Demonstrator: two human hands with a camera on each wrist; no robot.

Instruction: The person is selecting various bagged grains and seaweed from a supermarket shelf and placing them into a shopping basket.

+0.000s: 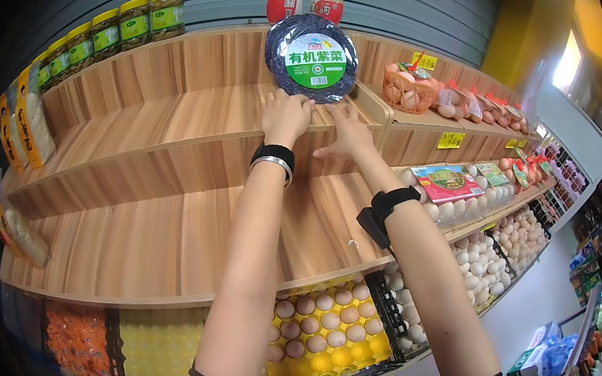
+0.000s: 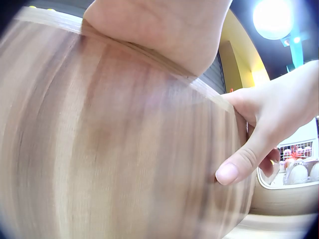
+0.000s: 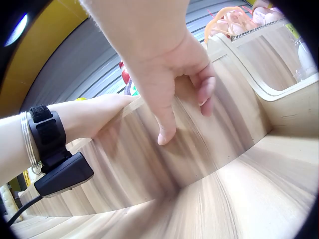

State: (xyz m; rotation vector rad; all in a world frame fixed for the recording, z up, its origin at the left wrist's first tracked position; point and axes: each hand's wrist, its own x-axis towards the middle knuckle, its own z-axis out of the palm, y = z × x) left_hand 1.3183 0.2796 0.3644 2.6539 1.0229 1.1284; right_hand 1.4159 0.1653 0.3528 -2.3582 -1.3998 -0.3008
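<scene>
A round pack of dried seaweed (image 1: 319, 85), dark with a green and white label, stands upright at the upper wooden shelf (image 1: 182, 120). My left hand (image 1: 285, 118) is at its lower left edge, fingertips close to the wrap and partly hidden. In the left wrist view, the heel of that hand (image 2: 154, 35) lies along the board's top edge. My right hand (image 1: 347, 132) has its fingertips just under the pack's lower right edge. Its thumb (image 3: 167, 132) points down along the face of the wooden board (image 3: 144, 154), apart from the loosely bent fingers.
Red-lidded jars (image 1: 285, 0) stand behind the pack, yellow-lidded jars (image 1: 135, 21) to the left. Bagged goods (image 1: 32, 118) lean at the left end. Netted eggs (image 1: 408, 86) and boxed eggs (image 1: 450, 189) fill the right shelves. Egg trays (image 1: 328, 326) sit below.
</scene>
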